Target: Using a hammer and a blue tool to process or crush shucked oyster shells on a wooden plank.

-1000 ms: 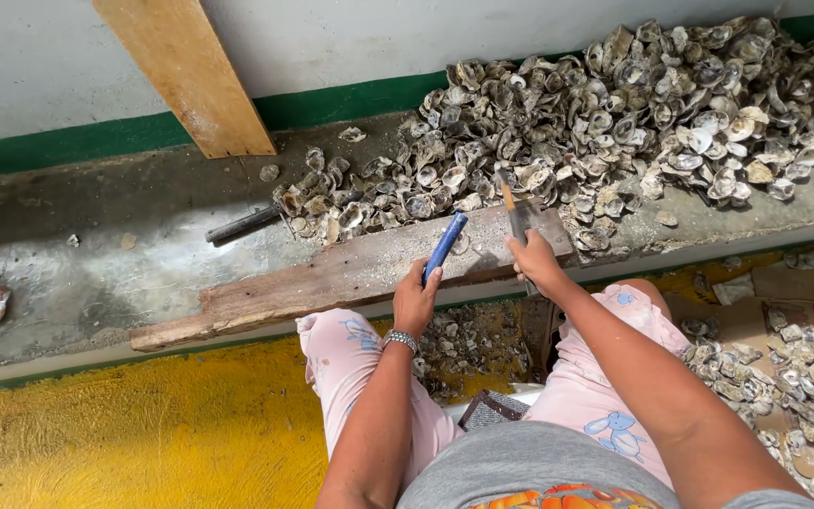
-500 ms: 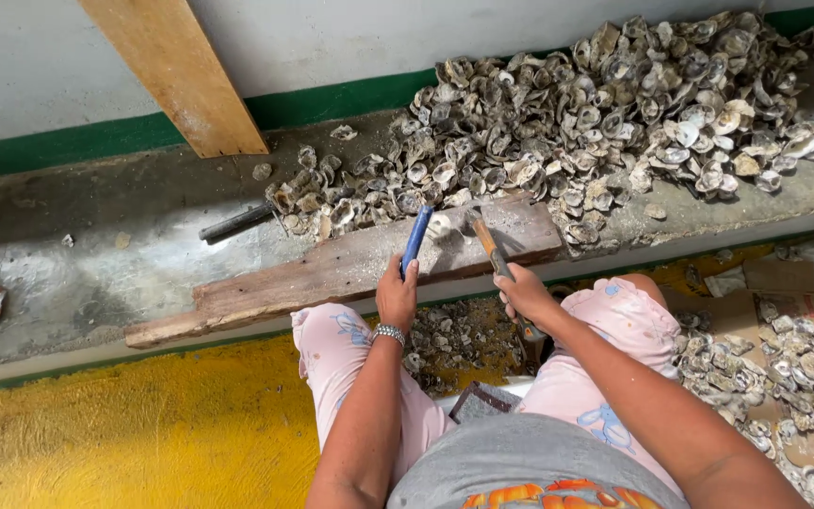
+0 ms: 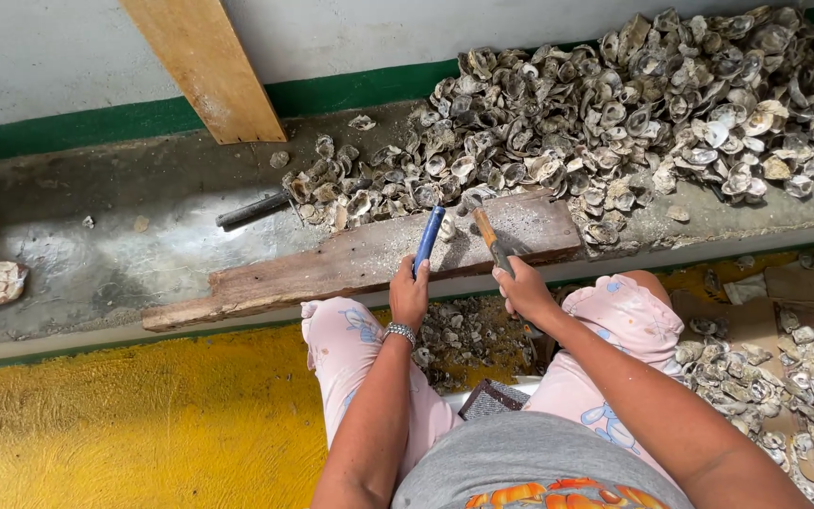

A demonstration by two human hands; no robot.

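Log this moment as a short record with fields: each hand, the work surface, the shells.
left hand: grips a blue-handled tool, tip on the plank
right hand: grips a wooden-handled tool, angled toward the plank
wooden plank: lies along the concrete ledge
oyster shells: piled on the ledge behind the plank
loose shells: heaped by the right knee

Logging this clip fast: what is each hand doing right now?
Left hand: closed on blue-handled tool.
Right hand: closed on wooden-handled tool.
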